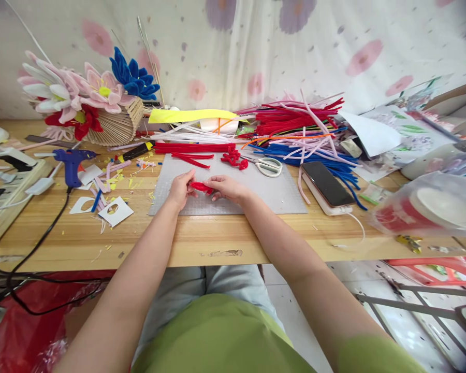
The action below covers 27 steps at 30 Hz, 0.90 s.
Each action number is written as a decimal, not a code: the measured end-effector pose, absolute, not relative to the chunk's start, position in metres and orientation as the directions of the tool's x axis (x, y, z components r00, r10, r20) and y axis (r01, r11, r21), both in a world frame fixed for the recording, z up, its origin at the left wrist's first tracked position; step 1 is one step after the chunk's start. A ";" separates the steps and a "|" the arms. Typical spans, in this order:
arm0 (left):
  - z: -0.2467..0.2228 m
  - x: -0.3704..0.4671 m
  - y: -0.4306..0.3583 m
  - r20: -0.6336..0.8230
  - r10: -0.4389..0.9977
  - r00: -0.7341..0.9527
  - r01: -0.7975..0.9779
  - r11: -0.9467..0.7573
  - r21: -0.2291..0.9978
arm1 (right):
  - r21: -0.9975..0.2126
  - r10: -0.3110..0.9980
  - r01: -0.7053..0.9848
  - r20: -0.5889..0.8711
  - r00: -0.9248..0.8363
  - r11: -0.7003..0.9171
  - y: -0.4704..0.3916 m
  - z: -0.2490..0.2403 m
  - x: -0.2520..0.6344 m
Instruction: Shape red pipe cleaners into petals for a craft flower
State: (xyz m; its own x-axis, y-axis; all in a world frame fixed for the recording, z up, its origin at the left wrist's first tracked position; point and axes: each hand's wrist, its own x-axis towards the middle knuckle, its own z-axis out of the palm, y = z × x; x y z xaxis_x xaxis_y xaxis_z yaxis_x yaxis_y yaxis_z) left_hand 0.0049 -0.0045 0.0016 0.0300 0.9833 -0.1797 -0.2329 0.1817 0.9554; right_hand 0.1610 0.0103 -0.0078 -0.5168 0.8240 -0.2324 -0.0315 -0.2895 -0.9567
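Between my two hands is a short red pipe cleaner piece [201, 187], fuzzy and bent; its exact shape is partly covered by fingers. My left hand [181, 190] pinches its left end, and my right hand [226, 187] holds the right end between thumb and fingers. Both hands are low over the grey cutting mat [279, 199]. Just beyond them lie shaped red pipe cleaner loops [234, 157] and scissors [267, 166] with pale handles. Cut red pipe cleaners [192, 156] rest at the mat's far edge.
At left are a blue glue gun [72, 165], a black-and-yellow utility knife [135, 151], paper scraps [116, 211] and a basket of fuzzy flowers [118, 124]. To the right are blue pipe cleaners [318, 159], a phone [326, 183] and a bagged cup [427, 210]. Black cables [42, 241] hang at left.
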 end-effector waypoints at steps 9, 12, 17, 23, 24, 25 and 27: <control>0.004 -0.002 -0.005 -0.156 0.985 0.078 -0.126 0.165 0.978 | -0.964 0.888 -0.026 -0.233 -0.397 -0.264 0.011 -0.006 0.161; 0.003 -0.004 -0.004 -0.168 0.980 0.109 -0.220 0.189 0.957 | -0.959 0.837 -0.037 -0.228 -0.498 -0.283 0.010 -0.002 0.164; 0.003 -0.004 -0.004 -0.241 0.941 0.239 -0.291 0.306 0.906 | -0.942 0.774 -0.101 -0.197 -0.602 -0.319 0.007 0.002 0.165; 0.007 0.007 -0.009 -0.340 0.877 0.339 -0.237 0.429 0.871 | -0.945 0.717 -0.046 -0.212 -0.664 -0.323 0.009 0.002 0.164; 0.008 0.008 -0.009 -0.342 0.876 0.339 -0.235 0.431 0.871 | -0.943 0.719 -0.048 -0.217 -0.661 -0.329 0.009 0.002 0.164; 0.008 0.009 -0.009 -0.341 0.878 0.336 -0.236 0.429 0.872 | -0.940 0.720 -0.050 -0.223 -0.657 -0.337 0.010 0.001 0.164; 0.008 0.010 -0.010 -0.336 0.879 0.339 -0.237 0.426 0.873 | -0.933 0.719 -0.047 -0.243 -0.651 -0.358 0.012 0.001 0.164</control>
